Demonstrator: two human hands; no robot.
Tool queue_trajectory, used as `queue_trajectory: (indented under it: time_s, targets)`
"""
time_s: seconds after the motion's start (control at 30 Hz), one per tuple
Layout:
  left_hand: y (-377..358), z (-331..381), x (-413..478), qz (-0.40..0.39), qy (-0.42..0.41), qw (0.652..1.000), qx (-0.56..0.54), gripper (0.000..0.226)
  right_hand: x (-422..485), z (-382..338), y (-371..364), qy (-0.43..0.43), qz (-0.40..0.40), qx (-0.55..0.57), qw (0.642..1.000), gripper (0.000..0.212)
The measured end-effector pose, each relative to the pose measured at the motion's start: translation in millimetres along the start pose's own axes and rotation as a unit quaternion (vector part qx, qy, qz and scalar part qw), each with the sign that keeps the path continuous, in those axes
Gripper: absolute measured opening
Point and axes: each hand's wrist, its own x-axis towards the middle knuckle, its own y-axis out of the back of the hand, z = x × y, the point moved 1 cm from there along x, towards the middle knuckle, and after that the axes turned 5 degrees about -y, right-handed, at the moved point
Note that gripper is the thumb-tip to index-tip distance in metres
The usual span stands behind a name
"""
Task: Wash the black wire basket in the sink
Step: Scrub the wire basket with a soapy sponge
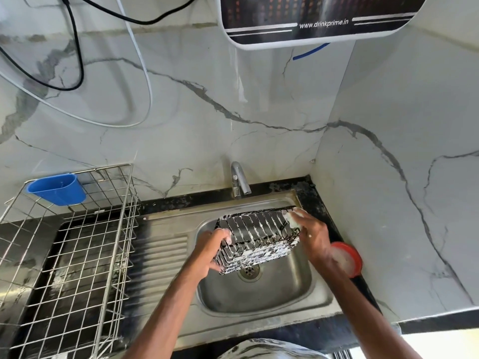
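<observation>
A black wire basket (256, 238), streaked with white soap foam, hangs tilted above the steel sink (261, 296). My left hand (211, 251) grips its near left corner. At the basket's far right end my right hand (309, 230) presses a foamy scrubbing pad (293, 220) against the wires. Both hands are soapy. The sink's drain (249, 271) shows just below the basket. No water runs from the tap (239, 181).
A steel dish rack (77, 244) with a blue plastic cup (57, 189) stands on the left counter. A red round soap tub (348, 257) sits right of the sink by the marble wall. A water purifier (316, 19) hangs overhead, cables to its left.
</observation>
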Motion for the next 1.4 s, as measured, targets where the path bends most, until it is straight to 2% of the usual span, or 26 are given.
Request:
queue_trajectory:
  time_s: [0.07,0.13,0.2,0.23,0.33,0.43,0.57,0.63,0.73,0.83,0.93,1.0,1.1,1.17,1.3,1.4]
  targets:
    - [-0.8,1.5,0.2,-0.001,0.015,1.000,-0.009,0.009,-8.9,-20.5,-1.2,0.019,0.017,0.009,1.000,0.067]
    - [-3.0,3.8,-0.6,0.000,0.030,0.999,-0.026,0.014,-21.9,-50.2,-8.5,0.078,0.029,0.022,0.996,0.056]
    - [-4.3,5.7,-1.6,0.000,0.032,0.999,-0.031,0.014,-36.2,-74.6,-20.7,0.132,0.001,0.040,0.990,0.050]
    - [-4.5,6.4,-2.1,0.001,0.030,0.999,-0.032,0.014,-41.8,-80.1,-27.1,0.148,-0.023,0.044,0.988,0.050]
    - [-2.1,5.2,-2.0,0.002,0.030,0.999,-0.032,0.004,-43.0,-76.5,-31.3,0.175,-0.049,0.034,0.983,0.070]
    - [3.0,3.9,-1.1,-0.005,0.043,0.999,-0.027,0.006,-31.1,-54.7,-13.3,0.156,-0.033,0.036,0.987,0.061]
    - [2.5,2.1,-1.7,-0.008,0.048,0.998,-0.033,0.006,-18.8,0.4,7.0,0.059,0.016,0.038,0.997,0.047]
    - [0.7,-0.5,-0.7,-0.007,0.053,0.997,-0.049,0.007,-16.6,5.0,5.8,0.042,0.031,0.028,0.998,0.049]
    - [-4.4,-4.1,0.8,-0.015,0.093,0.991,-0.096,0.007,-22.4,-20.4,-5.7,0.054,0.062,0.029,0.996,0.068]
    - [-9.1,-5.4,0.5,-0.048,0.123,0.982,-0.137,0.013,-36.1,-43.6,-21.2,0.116,0.067,0.031,0.990,0.069]
    - [-10.7,-4.7,-1.9,-0.063,0.138,0.978,-0.144,0.011,-37.1,-45.9,-23.7,0.135,0.043,0.037,0.989,0.077]
    - [-10.2,-4.6,-2.4,-0.068,0.136,0.980,-0.132,0.010,-28.8,-38.4,-15.5,0.135,0.060,0.034,0.988,0.068]
    - [-5.8,-5.6,-4.1,-0.067,0.122,0.983,-0.123,0.004,-7.8,-16.0,2.3,0.066,0.103,0.042,0.992,0.066]
    - [-4.8,-9.4,-3.9,-0.068,0.119,0.984,-0.113,0.003,2.7,-5.4,12.4,0.012,0.090,0.039,0.995,0.067]
    - [-3.8,-14.0,-3.8,-0.067,0.095,0.991,-0.072,0.023,16.6,-8.8,20.6,-0.035,0.061,0.055,0.996,0.055]
    - [-6.1,-6.4,-5.4,-0.048,0.052,0.997,-0.044,0.011,24.8,-15.8,23.9,-0.106,0.072,0.093,0.987,0.049]
